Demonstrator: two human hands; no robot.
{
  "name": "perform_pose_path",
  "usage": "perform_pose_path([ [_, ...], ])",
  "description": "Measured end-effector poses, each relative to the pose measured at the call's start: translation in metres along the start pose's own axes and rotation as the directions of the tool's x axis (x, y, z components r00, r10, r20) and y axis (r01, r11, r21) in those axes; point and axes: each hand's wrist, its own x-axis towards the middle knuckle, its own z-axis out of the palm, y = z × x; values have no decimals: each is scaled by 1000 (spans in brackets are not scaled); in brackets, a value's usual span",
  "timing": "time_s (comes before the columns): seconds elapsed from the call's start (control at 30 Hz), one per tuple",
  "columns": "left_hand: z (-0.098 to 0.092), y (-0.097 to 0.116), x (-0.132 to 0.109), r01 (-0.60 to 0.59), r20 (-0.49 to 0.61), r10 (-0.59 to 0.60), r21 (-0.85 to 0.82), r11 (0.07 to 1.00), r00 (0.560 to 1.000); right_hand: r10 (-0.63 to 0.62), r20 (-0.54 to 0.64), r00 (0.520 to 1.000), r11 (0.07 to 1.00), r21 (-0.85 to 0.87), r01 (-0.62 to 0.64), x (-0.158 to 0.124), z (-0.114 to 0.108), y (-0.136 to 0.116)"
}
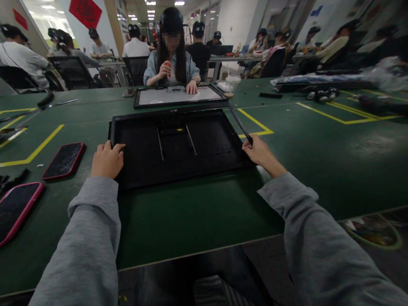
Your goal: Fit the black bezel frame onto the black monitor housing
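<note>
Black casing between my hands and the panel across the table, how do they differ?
The black casing is dark inside; the far panel has a pale grey face.
Your left hand touches the casing's left edge, your right hand holds a black strip at its right; a co-worker's hand rests on the far panel.
The casing lies nearer you than the far panel.
Both are rectangular, dark-edged and on the green table.

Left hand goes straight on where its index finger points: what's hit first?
Probably the nearer thin pale rail inside the black panel; depth is unclear, so the left hand might pass above it.
</note>
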Motion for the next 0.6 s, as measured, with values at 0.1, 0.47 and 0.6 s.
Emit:
perform_pose_path([
  [0.1, -1, 1, 0, 3, -1, -3, -1, 1000, 1000, -12, 1, 1000, 1000, 3, 12, 1, 1, 2],
  [0.47, -3, 2, 0, 8, 23, -8, 4, 1000, 1000, -2, 1, 1000, 1000, -27, 2, 3, 2, 2],
  [0.6, -1, 0, 1, 5, 23, -5, 5, 1000, 1000, -13, -5, 1000, 1000, -17, 13, 3, 2, 3],
])
